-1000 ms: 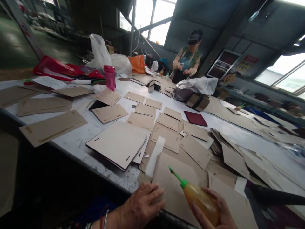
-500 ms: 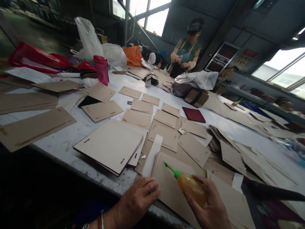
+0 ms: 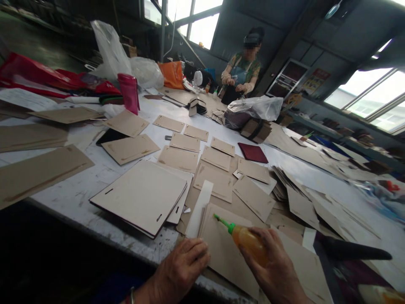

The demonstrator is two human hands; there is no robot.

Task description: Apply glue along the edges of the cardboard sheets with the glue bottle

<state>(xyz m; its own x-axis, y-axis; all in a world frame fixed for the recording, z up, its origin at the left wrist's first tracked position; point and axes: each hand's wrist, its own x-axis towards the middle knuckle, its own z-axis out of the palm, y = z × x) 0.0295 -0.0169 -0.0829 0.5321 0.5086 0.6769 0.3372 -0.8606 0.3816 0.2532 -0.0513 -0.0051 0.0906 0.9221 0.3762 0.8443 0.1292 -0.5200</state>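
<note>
An amber plastic squeeze bottle (image 3: 248,245) with a green nozzle is held tilted in the right hand (image 3: 272,270), over a beige cardboard sheet (image 3: 221,257).

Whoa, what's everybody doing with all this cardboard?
A person's right hand is gripping a squeeze bottle of yellow liquid with a green nozzle, just above a cardboard sheet. Their left hand holds nothing and sits by that sheet. More sheets lie spread across the white table. Another person stands at the far end, both hands raised in front of them.
</note>
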